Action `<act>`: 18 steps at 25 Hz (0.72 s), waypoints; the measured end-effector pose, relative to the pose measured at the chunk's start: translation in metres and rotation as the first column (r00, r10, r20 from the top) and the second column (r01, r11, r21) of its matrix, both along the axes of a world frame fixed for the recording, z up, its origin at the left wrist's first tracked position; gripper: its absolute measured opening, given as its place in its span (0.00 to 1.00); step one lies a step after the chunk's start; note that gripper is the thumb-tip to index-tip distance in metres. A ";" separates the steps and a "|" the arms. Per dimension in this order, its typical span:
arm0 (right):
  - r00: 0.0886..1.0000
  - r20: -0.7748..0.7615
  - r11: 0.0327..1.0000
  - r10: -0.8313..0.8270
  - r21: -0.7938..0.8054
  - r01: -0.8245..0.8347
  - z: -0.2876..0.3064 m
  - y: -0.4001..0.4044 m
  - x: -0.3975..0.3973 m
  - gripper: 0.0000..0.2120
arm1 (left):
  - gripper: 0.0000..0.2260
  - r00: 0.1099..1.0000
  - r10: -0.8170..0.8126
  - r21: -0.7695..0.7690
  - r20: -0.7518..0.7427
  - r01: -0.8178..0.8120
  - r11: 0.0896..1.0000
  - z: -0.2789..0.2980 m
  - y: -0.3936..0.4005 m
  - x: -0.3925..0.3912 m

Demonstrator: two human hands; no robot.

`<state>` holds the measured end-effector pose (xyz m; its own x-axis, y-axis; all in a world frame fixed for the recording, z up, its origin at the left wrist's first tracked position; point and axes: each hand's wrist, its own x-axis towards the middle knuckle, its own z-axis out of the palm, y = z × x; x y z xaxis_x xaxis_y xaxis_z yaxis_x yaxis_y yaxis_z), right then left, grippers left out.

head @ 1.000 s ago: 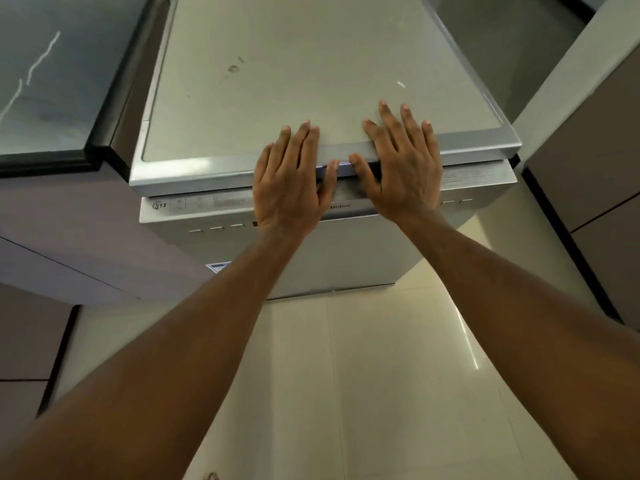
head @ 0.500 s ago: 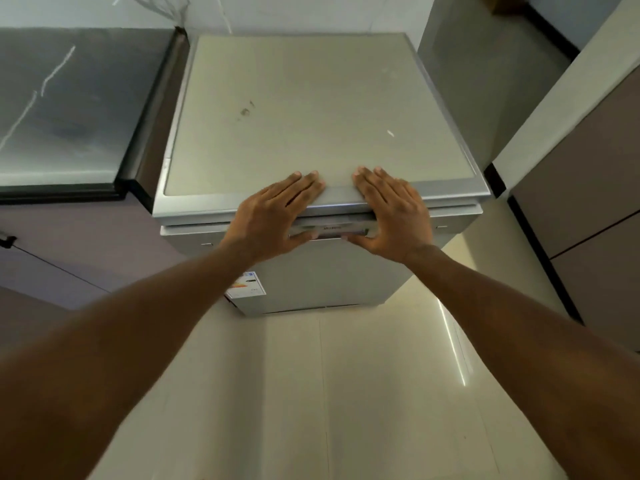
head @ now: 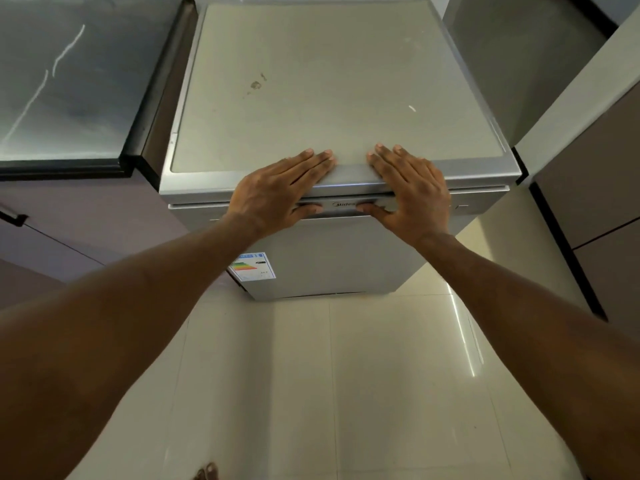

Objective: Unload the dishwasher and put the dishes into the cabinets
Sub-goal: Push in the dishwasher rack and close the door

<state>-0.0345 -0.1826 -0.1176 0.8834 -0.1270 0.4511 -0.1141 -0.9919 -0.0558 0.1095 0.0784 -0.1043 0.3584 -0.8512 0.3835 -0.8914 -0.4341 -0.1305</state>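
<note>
Grey dishwasher (head: 332,98): centre, door closed, right of the dark tabletop (head: 69,81).
Left hand (head: 280,192): grip apart, flat over its near top edge, thumb at the door handle.
Right hand (head: 408,192): likewise, just beside.

On the silver freestanding dishwasher (head: 332,258), the brand word "Midea" stands in small grey letters on the recessed handle strip at the top of the door; its last letters are partly covered by the thumb of the right hand (head: 410,194). Lower on the door's left edge sticks a white rectangular energy label (head: 252,266) with coloured arrow bars; its print is too small to read.
</note>
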 end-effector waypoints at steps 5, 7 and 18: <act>0.999 0.038 0.999 -0.019 0.028 0.018 0.000 0.004 0.001 0.38 | 0.31 1.000 -0.006 -0.040 -0.002 0.006 0.999 -0.003 -0.003 0.001; 0.998 0.063 0.999 -0.026 0.022 0.025 -0.001 0.005 0.001 0.37 | 0.30 1.000 -0.003 -0.065 0.000 0.003 0.998 -0.005 -0.004 0.000; 0.989 0.146 0.999 -0.012 0.050 0.005 -0.002 0.015 0.003 0.34 | 0.30 0.994 0.109 -0.205 -0.002 -0.107 0.973 -0.001 -0.012 -0.018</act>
